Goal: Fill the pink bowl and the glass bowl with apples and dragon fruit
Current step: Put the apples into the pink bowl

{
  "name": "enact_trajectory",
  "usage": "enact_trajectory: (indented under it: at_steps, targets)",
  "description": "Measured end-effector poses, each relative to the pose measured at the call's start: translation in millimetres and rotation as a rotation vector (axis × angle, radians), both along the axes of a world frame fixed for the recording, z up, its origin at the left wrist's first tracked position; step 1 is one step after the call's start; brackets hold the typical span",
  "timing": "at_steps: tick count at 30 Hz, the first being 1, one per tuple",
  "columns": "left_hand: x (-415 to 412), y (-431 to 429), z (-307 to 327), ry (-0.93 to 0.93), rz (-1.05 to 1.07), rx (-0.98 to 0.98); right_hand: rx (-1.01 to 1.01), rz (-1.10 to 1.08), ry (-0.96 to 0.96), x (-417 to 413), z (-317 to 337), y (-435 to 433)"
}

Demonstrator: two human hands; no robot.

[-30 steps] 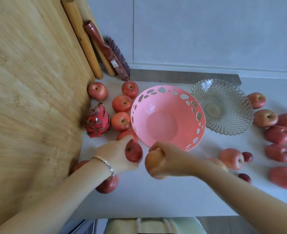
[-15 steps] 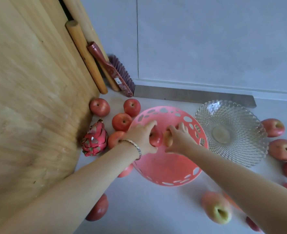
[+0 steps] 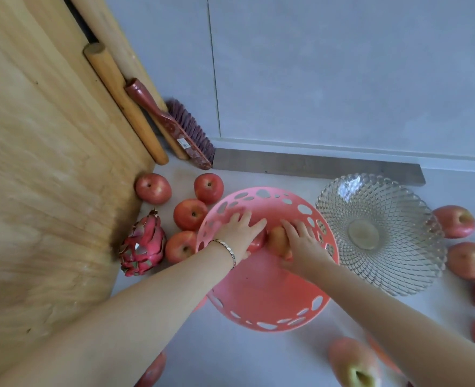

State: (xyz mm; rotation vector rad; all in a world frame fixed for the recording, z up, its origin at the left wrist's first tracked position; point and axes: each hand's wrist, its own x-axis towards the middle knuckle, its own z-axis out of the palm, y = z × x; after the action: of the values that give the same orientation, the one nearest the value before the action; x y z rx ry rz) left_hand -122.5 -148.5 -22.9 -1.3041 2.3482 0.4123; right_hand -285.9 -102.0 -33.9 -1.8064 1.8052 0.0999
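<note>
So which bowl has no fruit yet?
The glass bowl, right of the pink bowl: bare inside, while the pink one has a red apple under the left hand and a yellowish apple under the right hand.

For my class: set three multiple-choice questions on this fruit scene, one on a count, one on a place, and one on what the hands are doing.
1. How many apples lie in the glass bowl? A none; B two; C four.
2. Where is the dragon fruit? A in the glass bowl; B outside the pink bowl, to its left; C inside the pink bowl.
3. What are the left hand and right hand doing? A lifting the glass bowl; B hanging idle; C each holding an apple inside the pink bowl.

Answers:
1 A: the glass bowl shows only its bare bottom.
2 B: it lies beside the wooden board.
3 C: the left hand holds the red apple, the right the yellowish apple.
</note>
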Motion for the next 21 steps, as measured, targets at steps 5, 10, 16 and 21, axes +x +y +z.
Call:
enact_trajectory:
  at_steps: [5,10,16,21]
  targets:
    - [11.9,20.9,12.1,0.199,0.059,-0.238,-0.084,0.018,0.126,10.0,2.9,-1.2]
    - [45.0,45.2,15.6,0.350,0.521,-0.280,-0.075,0.003,0.156,10.9,3.2,-4.3]
    - [60.8,57.2,14.9,0.635,0.795,-0.084,0.016,-0.100,0.043,4.5,6.7,-5.2]
    - [64.6,63.3,21.2,0.748,0.760,-0.085,0.020,-0.073,0.069,-1.3,6.6,8.7]
